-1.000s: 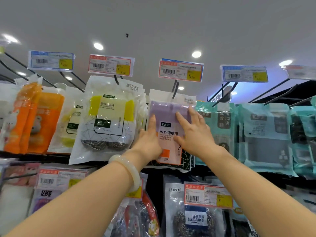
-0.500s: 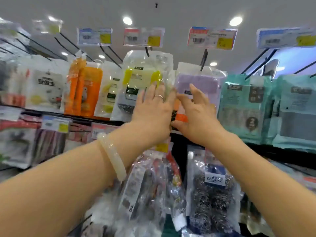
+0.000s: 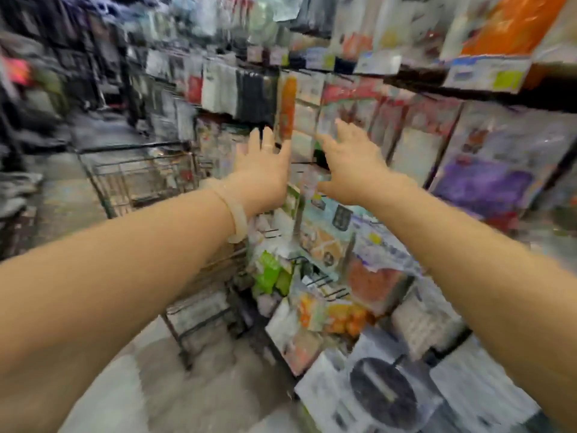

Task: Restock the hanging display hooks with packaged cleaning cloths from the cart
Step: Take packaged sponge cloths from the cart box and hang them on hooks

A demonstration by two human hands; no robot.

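Blurred colour is smearing across the whole view, so fine detail on the packaging is not readable. Both bare arms are reaching forward toward the hanging display (image 3: 359, 101), which is filling the frame from twelve o'clock round to four o'clock.

The left hand (image 3: 263, 170) is extending with its fingers straight and slightly spread, holding nothing; a pale bangle (image 3: 232, 214) is sitting on its wrist and a ring is showing on one finger. The right hand (image 3: 349, 164) is also reaching out with fingers loosely spread and the thumb pointing toward nine o'clock, and it is gripping nothing either. The two hands are hovering near each other, apart, in front of a column of hanging packets that includes an orange packet (image 3: 288, 107) at twelve o'clock from the left fingertips. Whether any fingertip is touching a packet cannot be told through the blur.

At nine o'clock from the left hand, a wire cart (image 3: 137, 176) is standing on the grey floor (image 3: 187, 385) of the aisle. A second wire basket of packaged goods (image 3: 315, 295) is lying below the hands, at six o'clock, holding green, orange and white packets. A purple packet (image 3: 480, 182) is hanging at three o'clock from the right hand, and yellow price tags (image 3: 487, 73) are lining the rail above it, toward one o'clock.
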